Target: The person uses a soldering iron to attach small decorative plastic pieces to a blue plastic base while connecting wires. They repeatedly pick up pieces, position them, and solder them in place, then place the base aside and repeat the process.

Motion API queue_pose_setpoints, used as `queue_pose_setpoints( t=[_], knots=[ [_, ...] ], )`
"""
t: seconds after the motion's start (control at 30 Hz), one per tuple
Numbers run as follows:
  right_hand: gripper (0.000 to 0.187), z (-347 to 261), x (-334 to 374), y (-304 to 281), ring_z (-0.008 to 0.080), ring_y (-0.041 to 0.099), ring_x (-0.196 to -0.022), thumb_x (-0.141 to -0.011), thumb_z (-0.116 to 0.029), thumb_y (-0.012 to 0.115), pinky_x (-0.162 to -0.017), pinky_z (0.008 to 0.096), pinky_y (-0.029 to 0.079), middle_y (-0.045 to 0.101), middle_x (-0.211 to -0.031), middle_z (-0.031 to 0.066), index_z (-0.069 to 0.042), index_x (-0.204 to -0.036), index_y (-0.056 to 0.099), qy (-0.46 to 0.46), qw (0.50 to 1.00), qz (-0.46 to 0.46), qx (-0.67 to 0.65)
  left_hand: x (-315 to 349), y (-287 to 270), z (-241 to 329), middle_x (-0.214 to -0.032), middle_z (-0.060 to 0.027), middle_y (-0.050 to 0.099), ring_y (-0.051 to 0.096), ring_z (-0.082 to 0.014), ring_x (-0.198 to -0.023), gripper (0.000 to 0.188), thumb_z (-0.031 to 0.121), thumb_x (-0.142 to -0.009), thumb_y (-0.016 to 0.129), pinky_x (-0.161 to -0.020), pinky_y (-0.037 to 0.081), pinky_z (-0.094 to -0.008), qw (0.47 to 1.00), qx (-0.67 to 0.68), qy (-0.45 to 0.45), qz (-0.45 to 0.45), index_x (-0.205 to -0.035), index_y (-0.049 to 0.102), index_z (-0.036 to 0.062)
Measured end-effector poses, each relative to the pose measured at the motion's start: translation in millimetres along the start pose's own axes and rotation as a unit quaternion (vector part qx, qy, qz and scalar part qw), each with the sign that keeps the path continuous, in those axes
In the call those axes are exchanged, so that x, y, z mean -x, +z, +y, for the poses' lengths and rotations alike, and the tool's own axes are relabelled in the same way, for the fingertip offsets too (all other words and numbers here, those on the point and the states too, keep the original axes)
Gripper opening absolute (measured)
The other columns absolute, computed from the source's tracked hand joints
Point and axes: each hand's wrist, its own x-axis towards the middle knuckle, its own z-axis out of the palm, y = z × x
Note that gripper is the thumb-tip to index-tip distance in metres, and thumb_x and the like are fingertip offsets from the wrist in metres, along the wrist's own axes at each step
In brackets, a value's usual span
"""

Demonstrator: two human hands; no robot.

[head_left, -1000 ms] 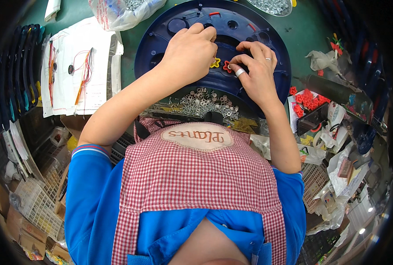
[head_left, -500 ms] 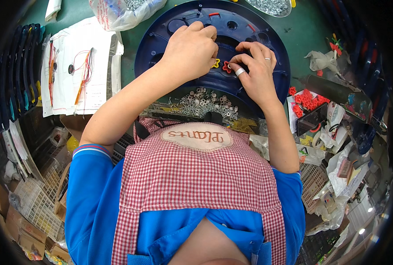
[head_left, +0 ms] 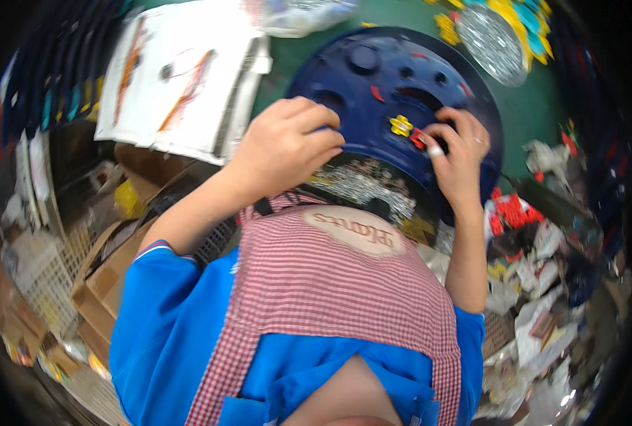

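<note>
A large dark blue round plastic panel (head_left: 458,85) lies with its moulded posts and holes facing up. On it a yellow star-shaped plastic piece (head_left: 401,126) sits beside a red star-shaped piece (head_left: 417,138). My right hand (head_left: 461,153) has thumb and forefinger closed on the red piece, its other fingers curled over the panel. At the panel's near left edge is my left hand (head_left: 284,145), fingers bent and pressed together. What they hold, if anything, is hidden. Small metal screws (head_left: 366,186) lie heaped just in front of the panel.
A white sheet (head_left: 188,71) with red and orange wires lies at left. A clear bag (head_left: 309,15) and a tray of screws (head_left: 492,44) stand at the back. Red star pieces (head_left: 511,213) are piled at right, near a dark tool (head_left: 561,213). Blue panels (head_left: 53,64) stand stacked at far left.
My left hand has moved away from the yellow piece to the panel's near left edge. My right hand stays at the red piece. The whole view has shifted and tilted.
</note>
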Motion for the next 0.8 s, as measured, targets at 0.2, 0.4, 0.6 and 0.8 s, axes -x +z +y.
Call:
queue_pose_setpoints(
  t=[0.2, 0.4, 0.6, 0.8],
  knots=[
    [0.011, -8.2, -0.4, -0.8, 0.0255, 0.049, -0.117, -0.075, -0.014, 0.075, -0.103, 0.0430, 0.028, 0.059, -0.111, 0.0022, -0.009, -0.083, 0.068, 0.007, 1.000, 0.001, 0.017, 50.8, -79.4, -61.1, -0.088, -0.0058, 0.068, 0.064, -0.0254, -0.082, 0.013, 0.014, -0.077, 0.075, -0.077, 0.052, -0.0350, 0.919, -0.292, -0.253, 0.075, -0.090, 0.075, 0.0125],
    [0.012, -7.0, 0.3, -4.1, 0.0257, 0.050, -0.117, -0.078, -0.015, 0.075, -0.103, 0.0413, 0.030, 0.061, -0.113, 0.0026, -0.009, -0.088, 0.070, 0.002, 1.000, 0.019, 0.023, 90.4, -92.3, -97.7, -0.093, -0.0087, 0.072, 0.067, -0.0267, -0.088, 0.012, 0.017, -0.083, 0.069, -0.081, 0.053, -0.0383, 0.787, -0.324, -0.518, -0.089, -0.090, 0.077, 0.0114],
    [0.015, -9.1, 37.6, -49.1, 0.0306, 0.061, -0.099, -0.081, -0.001, 0.070, -0.088, 0.0373, 0.048, 0.065, -0.111, 0.0142, 0.001, -0.096, 0.071, -0.049, 0.957, 0.281, 0.055, 96.4, -114.3, -89.9, -0.080, -0.0086, 0.072, 0.067, -0.0127, -0.073, 0.017, 0.018, -0.095, 0.060, -0.068, 0.050, -0.0269, 0.834, -0.107, -0.524, 0.138, -0.103, 0.071, 0.0078],
    [0.061, 64.6, 68.8, -83.9, 0.0262, 0.052, -0.109, -0.095, -0.034, 0.062, -0.094, 0.0423, 0.046, 0.048, -0.121, 0.0204, 0.010, -0.128, 0.037, 0.000, 0.784, 0.618, 0.054, 77.0, -132.4, -72.0, -0.073, -0.0060, 0.070, 0.062, -0.0095, -0.066, 0.010, 0.003, -0.080, 0.075, -0.058, 0.047, -0.0221, 0.876, -0.005, -0.402, 0.267, -0.089, 0.077, 0.0024]
  ],
)
